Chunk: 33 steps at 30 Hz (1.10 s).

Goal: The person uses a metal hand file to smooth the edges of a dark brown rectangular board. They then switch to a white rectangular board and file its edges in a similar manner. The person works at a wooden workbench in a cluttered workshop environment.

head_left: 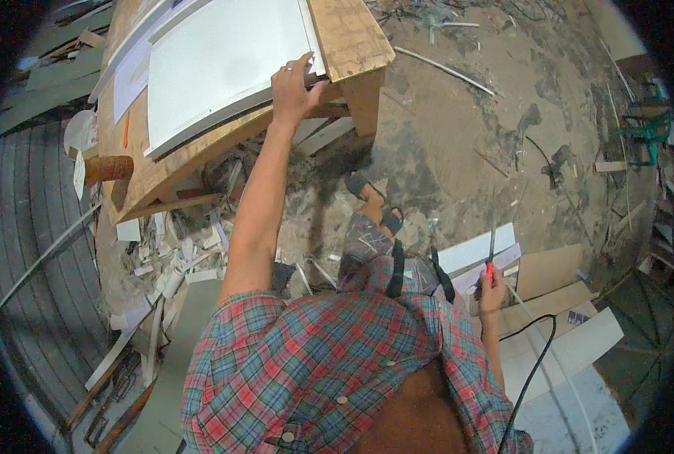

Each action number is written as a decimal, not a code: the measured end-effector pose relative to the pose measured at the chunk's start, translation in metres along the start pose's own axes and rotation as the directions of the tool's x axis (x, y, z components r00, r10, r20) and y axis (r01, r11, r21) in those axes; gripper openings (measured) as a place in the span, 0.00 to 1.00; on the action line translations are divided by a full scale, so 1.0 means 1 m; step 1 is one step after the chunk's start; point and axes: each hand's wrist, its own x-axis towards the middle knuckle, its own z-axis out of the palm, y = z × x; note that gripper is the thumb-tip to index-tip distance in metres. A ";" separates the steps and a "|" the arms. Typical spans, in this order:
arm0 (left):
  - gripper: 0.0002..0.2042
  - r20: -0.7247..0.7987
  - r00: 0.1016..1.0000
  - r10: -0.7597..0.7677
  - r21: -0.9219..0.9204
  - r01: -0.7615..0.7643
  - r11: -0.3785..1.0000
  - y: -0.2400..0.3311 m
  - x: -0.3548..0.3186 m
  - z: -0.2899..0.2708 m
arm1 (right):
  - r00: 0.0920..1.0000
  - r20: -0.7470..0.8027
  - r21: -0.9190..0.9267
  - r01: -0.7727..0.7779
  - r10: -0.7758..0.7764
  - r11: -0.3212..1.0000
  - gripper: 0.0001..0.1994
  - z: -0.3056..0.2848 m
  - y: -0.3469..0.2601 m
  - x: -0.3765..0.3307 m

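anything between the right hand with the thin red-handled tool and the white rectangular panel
Yes, the near right corner of the light-brown wooden table lies between the right hand and the white rectangular panel; nothing else visible blocks it.

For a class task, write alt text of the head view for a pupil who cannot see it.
A person's left hand touches the near right corner of a white panel on a wooden table, while the right hand holds a long, thin tool with a red handle, away from the panel. Pale scraps litter the floor by the table.
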 end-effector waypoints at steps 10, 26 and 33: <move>0.35 0.040 0.999 0.005 -0.088 -0.001 0.996 0.000 -0.007 -0.002 | 0.991 0.092 0.034 -0.104 0.101 0.994 0.20 0.026 -0.072 0.047; 0.29 0.017 0.999 0.036 0.011 -0.036 0.999 0.007 -0.006 0.000 | 0.980 0.196 0.060 0.031 -0.043 0.998 0.17 0.091 -0.128 0.094; 0.37 0.093 0.993 -0.067 -0.049 0.072 0.996 0.018 0.001 -0.009 | 0.988 0.114 0.177 0.085 -0.106 0.981 0.18 0.134 -0.176 0.133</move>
